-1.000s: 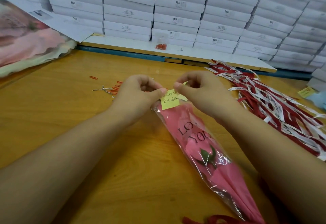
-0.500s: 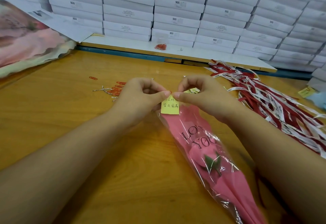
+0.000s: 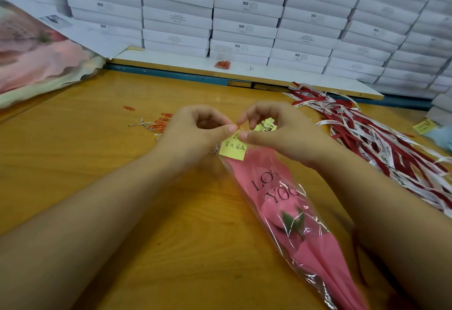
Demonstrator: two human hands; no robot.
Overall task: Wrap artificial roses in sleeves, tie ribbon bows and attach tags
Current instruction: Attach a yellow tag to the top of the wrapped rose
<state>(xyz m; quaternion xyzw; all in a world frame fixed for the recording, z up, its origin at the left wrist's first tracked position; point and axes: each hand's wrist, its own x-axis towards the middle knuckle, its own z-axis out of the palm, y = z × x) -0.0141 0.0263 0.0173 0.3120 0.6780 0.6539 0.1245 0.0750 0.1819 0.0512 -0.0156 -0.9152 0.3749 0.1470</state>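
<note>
Table (image 3: 73,168): wood.
Ribbons (image 3: 381,143): heap at 3 o'clock of the hands.
Sleeve (image 3: 318,256): flat on table, rose (image 3: 276,212) inside; long way from 11 to 5 o'clock, open top to 11, stem end to 5.
Left hand (image 3: 193,136): pinching tag top from 9 o'clock.
Right hand (image 3: 281,133): pinching same spot from 3 o'clock; both equally near.
Tag (image 3: 232,149): yellow, on sleeve top, hanging to 6 from the pinch.
Clip (image 3: 237,127): tiny red bit at the pinch; likely to slide down toward 6.
</note>
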